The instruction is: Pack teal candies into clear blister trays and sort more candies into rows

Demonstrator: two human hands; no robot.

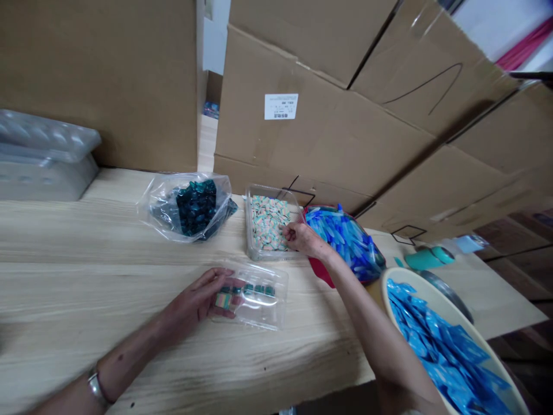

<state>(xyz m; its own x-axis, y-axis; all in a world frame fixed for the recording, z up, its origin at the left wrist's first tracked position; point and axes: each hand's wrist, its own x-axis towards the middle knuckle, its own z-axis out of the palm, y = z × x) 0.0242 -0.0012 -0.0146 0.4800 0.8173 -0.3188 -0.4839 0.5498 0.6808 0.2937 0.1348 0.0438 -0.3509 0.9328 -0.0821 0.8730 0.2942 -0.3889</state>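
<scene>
My left hand (211, 294) grips the left end of a clear plastic blister tray (274, 311) just over the table. Along the tray's upper row sit several dark green pieces (259, 290), and a small striped square (223, 300) in pink, green and yellow lies at its left. My right hand (299, 237) reaches into the right side of a clear plastic box (250, 245) filled with small striped squares (268, 222). Its fingers are pinched together at the squares; whether one is between them I cannot make out.
Left of the box is a clear bag of dark green pieces (196, 207). A red basket (322, 274) of blue sticks (345, 236) and a cream tub (386, 282) of blue packets (436, 340) are at right. Stacked clear trays (43, 155), cardboard boxes (302, 132) and a teal bottle (427, 258) stand around.
</scene>
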